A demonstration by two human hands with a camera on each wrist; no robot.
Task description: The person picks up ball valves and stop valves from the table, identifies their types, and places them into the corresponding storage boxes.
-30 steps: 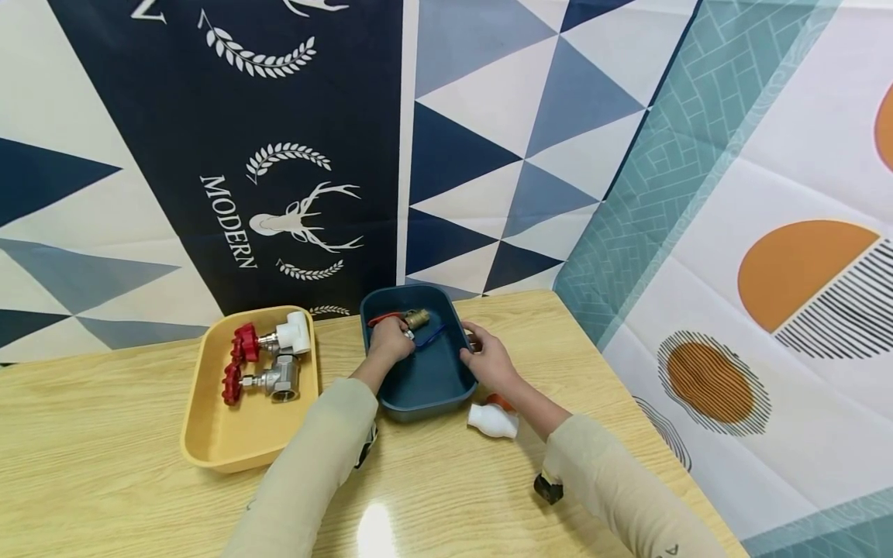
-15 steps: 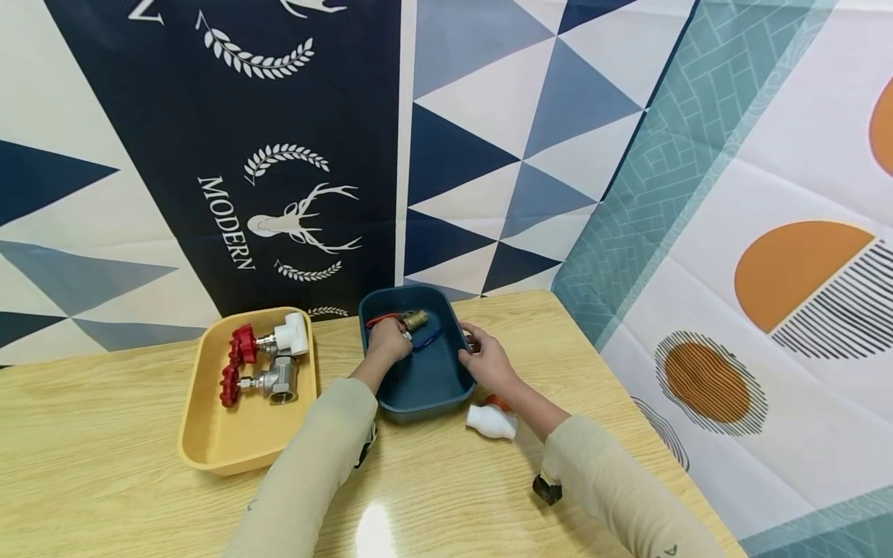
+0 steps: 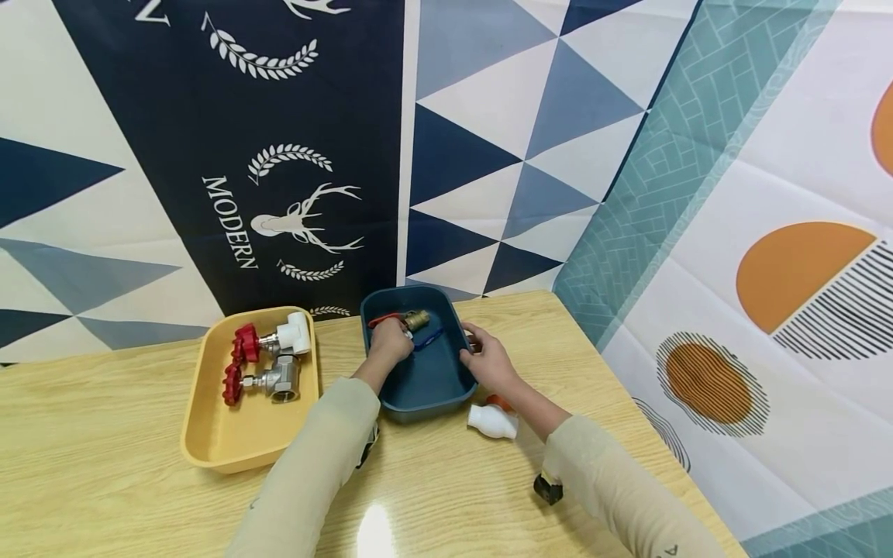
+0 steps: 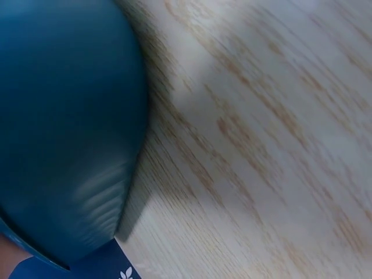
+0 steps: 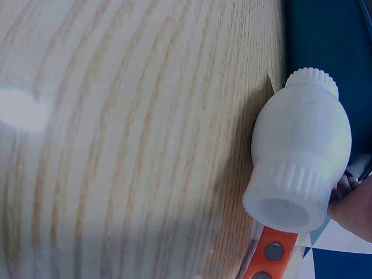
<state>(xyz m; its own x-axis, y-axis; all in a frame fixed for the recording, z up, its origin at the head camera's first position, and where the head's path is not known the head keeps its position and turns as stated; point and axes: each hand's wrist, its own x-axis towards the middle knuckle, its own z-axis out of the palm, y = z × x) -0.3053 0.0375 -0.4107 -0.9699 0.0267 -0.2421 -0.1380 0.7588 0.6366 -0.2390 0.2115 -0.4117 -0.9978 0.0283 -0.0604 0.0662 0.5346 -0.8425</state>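
My left hand [image 3: 391,339] reaches down into the dark blue bin [image 3: 427,404]. Its fingers grip a ball valve with a blue lever [image 3: 429,339], mostly hidden under the hand. Just beyond lies a brass ball valve [image 3: 416,320] with a red lever [image 3: 384,318]. My right hand [image 3: 488,364] is at the bin's right wall, thumb right at the rim and fingers bent; I cannot tell whether they grasp the wall or something beside it. Below that wrist, a white plastic valve [image 5: 302,139] with an orange handle [image 5: 272,253] lies on the table.
A yellow bin [image 3: 233,446] stands to the left, holding two red-wheeled valves: one with a white plastic body [image 3: 293,333], one of silver metal [image 3: 281,380]. The wooden table [image 3: 446,496] meets patterned cloth walls [image 3: 481,194] behind and to the right.
The blue lever has turned and shifted slightly inside the bin, under the left hand. Both hands otherwise stay in place, and the head view sways a little.
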